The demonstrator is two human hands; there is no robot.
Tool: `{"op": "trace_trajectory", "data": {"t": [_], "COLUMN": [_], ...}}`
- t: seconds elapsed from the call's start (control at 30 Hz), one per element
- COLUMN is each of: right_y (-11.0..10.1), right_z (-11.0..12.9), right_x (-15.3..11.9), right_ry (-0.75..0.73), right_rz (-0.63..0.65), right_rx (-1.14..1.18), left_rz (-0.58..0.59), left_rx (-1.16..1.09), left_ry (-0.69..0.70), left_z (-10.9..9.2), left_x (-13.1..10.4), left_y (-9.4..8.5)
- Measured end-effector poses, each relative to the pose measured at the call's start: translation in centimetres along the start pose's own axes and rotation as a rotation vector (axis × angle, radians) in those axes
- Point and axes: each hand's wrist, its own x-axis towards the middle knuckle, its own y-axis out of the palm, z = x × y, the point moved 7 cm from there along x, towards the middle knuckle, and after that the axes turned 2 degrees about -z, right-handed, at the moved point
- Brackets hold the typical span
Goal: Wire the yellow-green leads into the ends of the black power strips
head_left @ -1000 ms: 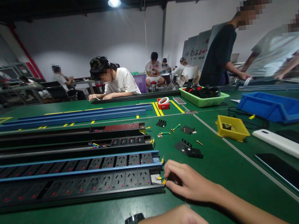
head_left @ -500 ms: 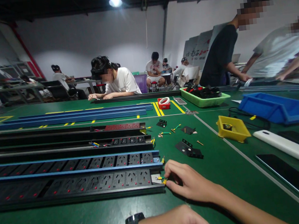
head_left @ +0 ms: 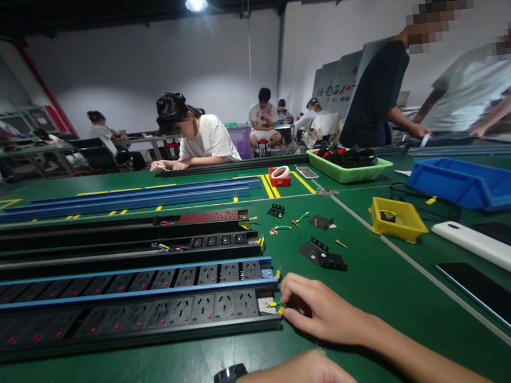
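Note:
My right hand (head_left: 325, 312) reaches in from the lower right, thumb and forefinger pinched on a yellow-green wire end (head_left: 281, 310) at the right end of the nearest black socket strip (head_left: 179, 333). At the bottom edge lies my left hand (head_left: 318, 380), a black watch on its wrist, its fingers curled; what it holds, if anything, is hidden. Just beyond the near strip runs a blue-edged socket strip (head_left: 123, 283), with two more black strips (head_left: 225, 253) behind it.
Black brackets (head_left: 321, 254), screws and short wires lie right of the strips. Farther right are a yellow bin (head_left: 398, 219), a blue bin (head_left: 469, 184), a green basket (head_left: 349, 172), a white power bank (head_left: 490, 249) and a dark phone (head_left: 500, 306). People work across the table.

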Motion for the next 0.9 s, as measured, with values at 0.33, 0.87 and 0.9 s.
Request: {"op": "trace_trajectory", "data": {"t": [0.33,0.87,0.9], "right_y": [-0.01,-0.04,-0.04], "right_z": [-0.02,0.03,0.0], "right_x": [0.04,0.04,0.05], "right_ry": [-0.009,-0.006,-0.006], "right_rz": [-0.003,-0.008,-0.009], "right_rx": [0.007,0.016,0.014], "left_rz": [0.002,-0.008,-0.01], "left_rx": [0.012,-0.001,-0.004], "left_ry": [0.051,-0.021,-0.029], "left_z": [0.06,-0.51,-0.45], "left_x": [0.15,-0.2,-0.21], "left_y": [0.05,0.05,0.04]}}
